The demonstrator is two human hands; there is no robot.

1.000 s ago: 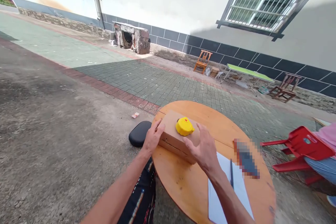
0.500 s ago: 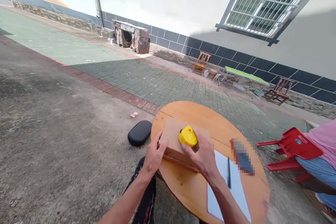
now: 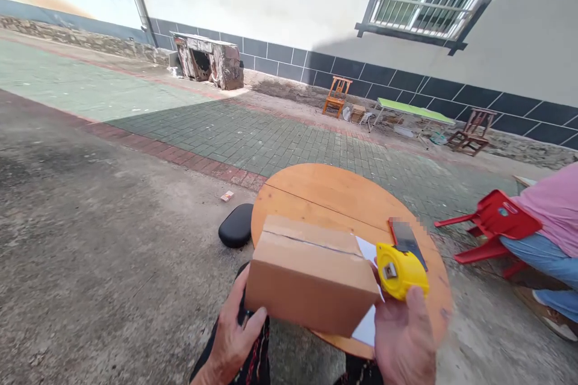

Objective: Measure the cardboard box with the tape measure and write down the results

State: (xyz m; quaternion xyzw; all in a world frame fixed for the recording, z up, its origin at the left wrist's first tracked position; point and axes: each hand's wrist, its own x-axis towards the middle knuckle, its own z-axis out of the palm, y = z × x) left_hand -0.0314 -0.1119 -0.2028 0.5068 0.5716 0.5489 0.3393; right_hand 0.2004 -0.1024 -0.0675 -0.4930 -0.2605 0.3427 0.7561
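Cardboard box (image 3: 311, 289) at the 8 o'clock edge of the round wooden table (image 3: 325, 186), seam uppermost; contact with tabletop can't be told. Left hand (image 3: 232, 337) grips its near end, at the box's 8 o'clock. Right hand (image 3: 404, 337), at 4 o'clock, closed round yellow tape measure (image 3: 404, 274), which sits at the box's 3 o'clock.

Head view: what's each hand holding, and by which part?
Left hand holds the cardboard box by its left end. Right hand holds the yellow tape measure by its lower side; any contact with the box is unclear.
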